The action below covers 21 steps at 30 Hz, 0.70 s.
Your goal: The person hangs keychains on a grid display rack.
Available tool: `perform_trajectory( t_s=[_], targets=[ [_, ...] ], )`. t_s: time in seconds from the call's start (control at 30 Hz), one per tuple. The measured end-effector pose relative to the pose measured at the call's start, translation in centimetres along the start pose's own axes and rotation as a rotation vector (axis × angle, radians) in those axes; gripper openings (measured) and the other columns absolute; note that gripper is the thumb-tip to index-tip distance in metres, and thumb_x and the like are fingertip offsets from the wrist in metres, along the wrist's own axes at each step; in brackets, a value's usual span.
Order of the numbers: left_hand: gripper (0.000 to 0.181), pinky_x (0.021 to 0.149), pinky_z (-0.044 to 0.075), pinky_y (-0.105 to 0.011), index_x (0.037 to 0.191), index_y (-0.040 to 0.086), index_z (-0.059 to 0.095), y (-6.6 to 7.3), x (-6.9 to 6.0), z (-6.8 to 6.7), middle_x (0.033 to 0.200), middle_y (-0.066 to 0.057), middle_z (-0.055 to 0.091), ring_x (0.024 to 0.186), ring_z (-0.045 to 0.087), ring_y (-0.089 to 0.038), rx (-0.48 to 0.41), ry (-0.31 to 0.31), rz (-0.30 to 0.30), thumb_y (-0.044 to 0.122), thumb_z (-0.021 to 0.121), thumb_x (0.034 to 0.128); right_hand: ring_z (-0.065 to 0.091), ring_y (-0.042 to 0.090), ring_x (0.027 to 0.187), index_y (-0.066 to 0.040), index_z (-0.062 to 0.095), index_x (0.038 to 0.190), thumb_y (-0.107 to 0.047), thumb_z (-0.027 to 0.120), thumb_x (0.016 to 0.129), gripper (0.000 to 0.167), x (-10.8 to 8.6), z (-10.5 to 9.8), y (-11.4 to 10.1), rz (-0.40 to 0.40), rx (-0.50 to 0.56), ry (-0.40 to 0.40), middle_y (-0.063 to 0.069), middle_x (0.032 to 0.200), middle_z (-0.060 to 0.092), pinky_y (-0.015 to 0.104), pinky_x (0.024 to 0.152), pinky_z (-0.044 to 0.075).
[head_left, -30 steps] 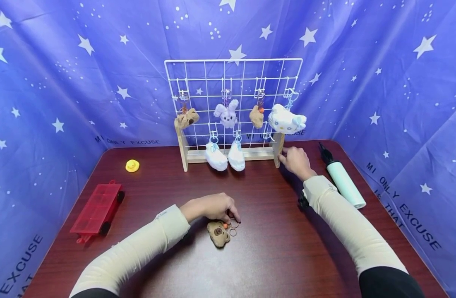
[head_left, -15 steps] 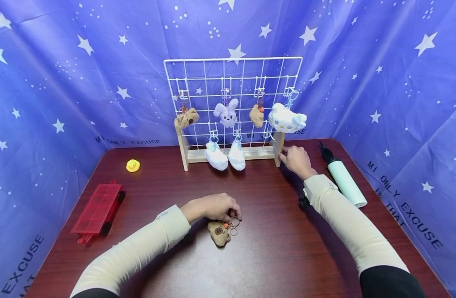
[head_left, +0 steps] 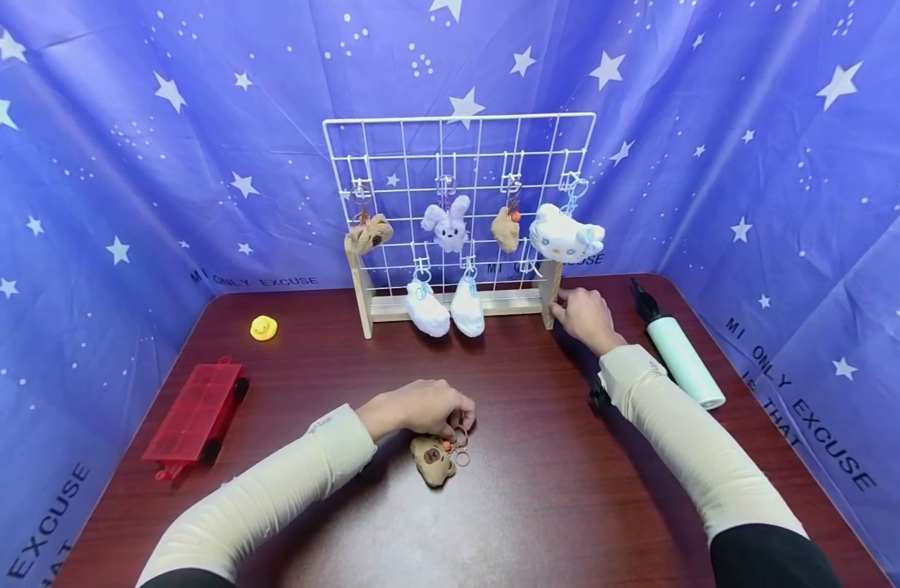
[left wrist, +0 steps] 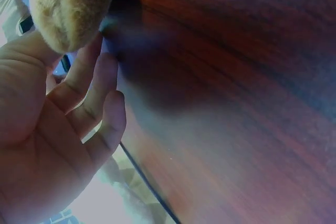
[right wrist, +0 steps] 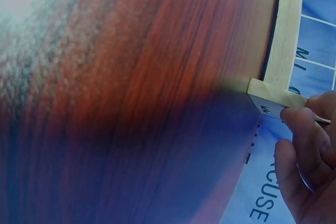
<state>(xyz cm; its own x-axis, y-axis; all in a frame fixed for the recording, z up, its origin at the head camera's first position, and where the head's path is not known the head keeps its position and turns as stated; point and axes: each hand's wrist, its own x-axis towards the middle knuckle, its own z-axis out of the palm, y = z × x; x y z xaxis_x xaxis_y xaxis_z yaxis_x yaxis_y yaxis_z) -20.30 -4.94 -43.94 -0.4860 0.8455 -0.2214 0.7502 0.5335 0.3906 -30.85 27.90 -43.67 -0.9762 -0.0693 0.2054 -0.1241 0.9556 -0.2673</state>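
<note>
A brown plush keychain (head_left: 432,460) with an orange bead and metal rings lies on the table at the middle front. My left hand (head_left: 424,407) is just above it, thumb and index finger pinching it near the rings; the exact grip point is hidden. In the left wrist view the plush (left wrist: 71,6) is beside the thumb, the other fingers bent loosely. At the back stands a white wire grid rack (head_left: 461,119) on wooden feet. My right hand (head_left: 585,317) grips its right wooden upright (head_left: 549,298), which also shows as a pale wooden foot (right wrist: 275,97) in the right wrist view.
Brown, lilac and white plush keychains hang on the rack, among them a lilac bunny (head_left: 447,226) and a white cat (head_left: 565,237). A yellow duck (head_left: 263,328) and a red wheeled cart (head_left: 196,412) are at left. A pale green hand pump (head_left: 685,362) lies at right.
Both hands hold nearly still. The rings beside the left hand's fingertips have tilted slightly; the rack and its keychains stay in place.
</note>
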Motion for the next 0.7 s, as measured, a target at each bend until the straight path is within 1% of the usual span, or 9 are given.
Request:
perform_trajectory(
  t_s=[0.2, 0.5, 0.63, 0.7],
  targets=[
    [0.024, 0.067, 0.049, -0.016, 0.100, 0.027, 0.072, -0.1, -0.4, -0.1, 0.076, 0.019, 0.067, 0.070, 0.058, 0.007, -0.063, -0.033, -0.011, 0.009, 0.079, 0.0854, 0.065, 0.054, 0.103, -0.008, 0.068, 0.133, -0.031, 0.063, 0.099, 0.042, 0.0, 0.0, 0.0, -0.004, -0.004, -0.001, 0.029, 0.124, 0.067, 0.065, 0.084, 0.055],
    [0.026, 0.065, 0.050, -0.016, 0.106, 0.025, 0.073, -0.4, -1.0, -0.3, 0.074, 0.016, 0.069, 0.066, 0.059, 0.006, -0.138, -0.037, -0.015, 0.006, 0.075, 0.0876, 0.064, 0.055, 0.104, -0.007, 0.067, 0.134, -0.031, 0.063, 0.099, 0.042, 0.1, -0.1, -0.1, -0.007, -0.002, -0.003, 0.030, 0.124, 0.066, 0.065, 0.086, 0.054],
    [0.027, 0.066, 0.050, -0.016, 0.108, 0.024, 0.074, -0.5, -1.1, -0.3, 0.076, 0.014, 0.071, 0.067, 0.060, 0.006, -0.169, -0.042, -0.006, 0.005, 0.072, 0.0895, 0.064, 0.054, 0.106, -0.007, 0.067, 0.134, -0.031, 0.063, 0.099, 0.043, 0.0, -0.1, -0.1, -0.006, -0.005, -0.010, 0.030, 0.125, 0.066, 0.065, 0.087, 0.055],
    [0.027, 0.067, 0.050, -0.015, 0.109, 0.023, 0.074, -0.6, -1.2, -0.3, 0.077, 0.013, 0.072, 0.068, 0.060, 0.005, -0.180, -0.040, 0.009, 0.004, 0.071, 0.0900, 0.064, 0.054, 0.106, -0.008, 0.067, 0.134, -0.031, 0.063, 0.099, 0.043, -0.1, -0.2, -0.1, -0.003, -0.004, -0.012, 0.030, 0.125, 0.066, 0.064, 0.087, 0.055]
  ],
)
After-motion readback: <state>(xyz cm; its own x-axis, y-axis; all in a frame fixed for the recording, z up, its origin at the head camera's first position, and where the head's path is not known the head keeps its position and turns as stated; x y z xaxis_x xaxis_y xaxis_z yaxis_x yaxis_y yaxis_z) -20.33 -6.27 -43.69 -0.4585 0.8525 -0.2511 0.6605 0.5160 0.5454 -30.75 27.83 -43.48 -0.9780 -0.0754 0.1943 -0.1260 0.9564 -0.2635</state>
